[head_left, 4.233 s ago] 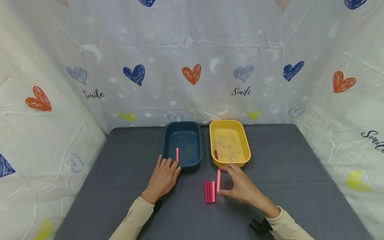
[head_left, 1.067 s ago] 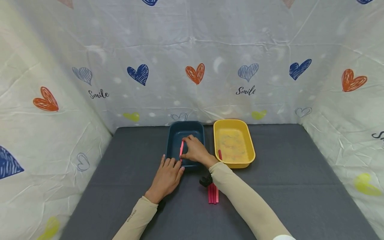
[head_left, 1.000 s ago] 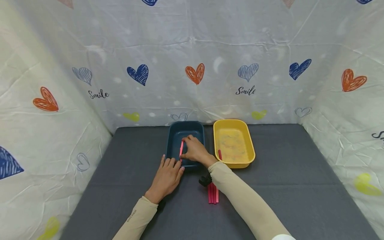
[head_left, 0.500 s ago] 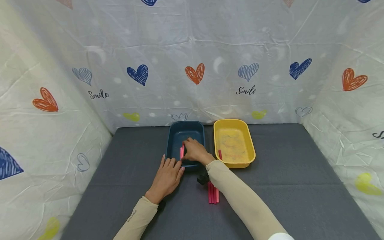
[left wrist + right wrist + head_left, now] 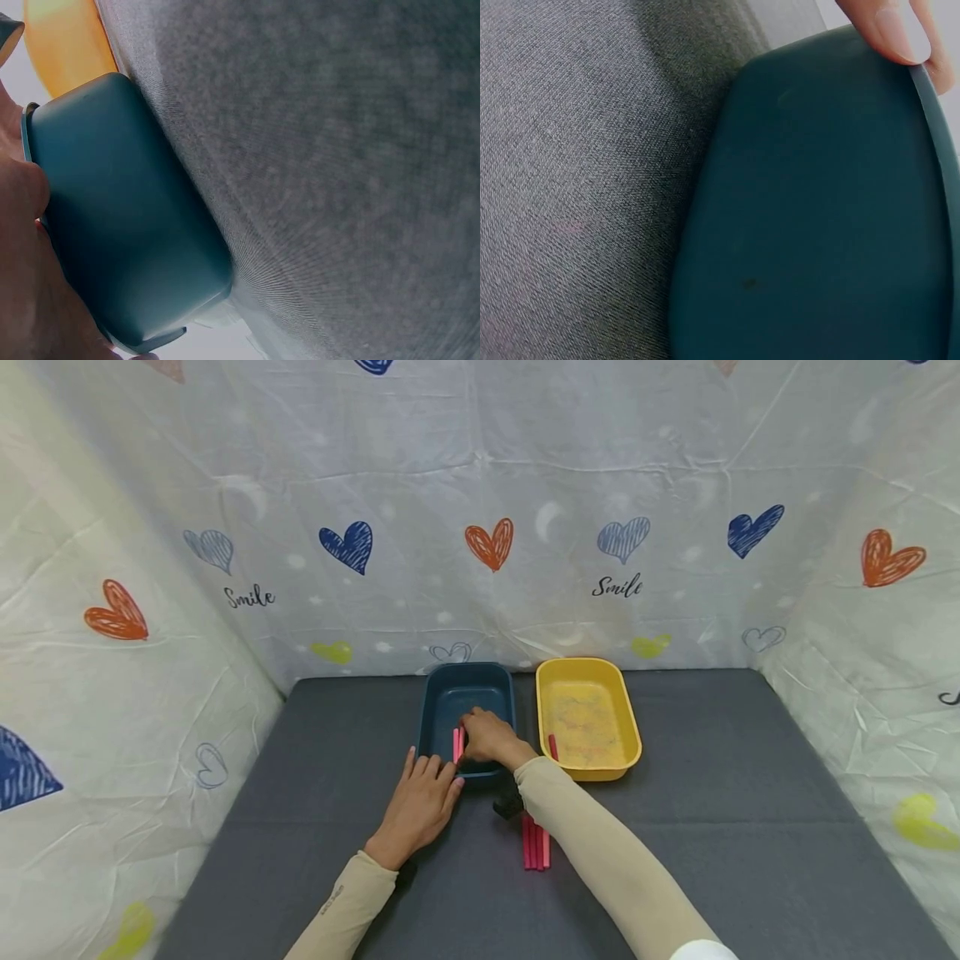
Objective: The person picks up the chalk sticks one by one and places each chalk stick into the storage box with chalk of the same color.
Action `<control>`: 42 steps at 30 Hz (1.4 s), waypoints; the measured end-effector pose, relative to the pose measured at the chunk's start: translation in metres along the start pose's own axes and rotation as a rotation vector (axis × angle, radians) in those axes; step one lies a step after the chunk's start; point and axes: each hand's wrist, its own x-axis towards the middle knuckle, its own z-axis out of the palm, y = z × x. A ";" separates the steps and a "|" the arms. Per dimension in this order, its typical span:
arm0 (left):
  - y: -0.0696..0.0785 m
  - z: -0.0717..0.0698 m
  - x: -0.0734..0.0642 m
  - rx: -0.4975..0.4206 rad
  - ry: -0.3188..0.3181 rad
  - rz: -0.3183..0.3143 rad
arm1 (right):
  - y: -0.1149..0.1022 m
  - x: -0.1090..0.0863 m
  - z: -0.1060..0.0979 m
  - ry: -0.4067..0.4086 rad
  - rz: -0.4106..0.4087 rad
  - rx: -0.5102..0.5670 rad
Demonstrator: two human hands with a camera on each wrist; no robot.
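Smooth, seemingly plastic walls give a dark blue bin [image 5: 446, 703] a soft satin sheen, matched by the molded plastic look of a yellow bin [image 5: 588, 710], whose floor appears cloudy and smudged. Slim pink and dark red sticks [image 5: 533, 852] look smooth and matt, their material hard to tell. Matt grey cloth [image 5: 300, 777], visibly woven, covers the counter [image 5: 712, 793]. A thin, creased printed sheet [image 5: 420, 485] shows a faint sheen; beige sleeves [image 5: 607, 852] appear to be smooth, matt fabric.
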 end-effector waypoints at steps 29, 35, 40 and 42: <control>0.000 0.001 0.000 -0.009 0.011 0.004 | -0.004 -0.018 -0.012 0.166 -0.042 0.132; 0.000 0.002 0.000 -0.012 0.040 0.011 | -0.001 -0.033 -0.015 0.254 -0.062 0.164; 0.000 0.003 -0.001 -0.013 0.023 -0.004 | 0.003 -0.047 -0.017 0.328 -0.084 0.176; 0.000 0.002 0.000 -0.011 0.017 -0.006 | 0.005 -0.052 -0.018 0.349 -0.091 0.176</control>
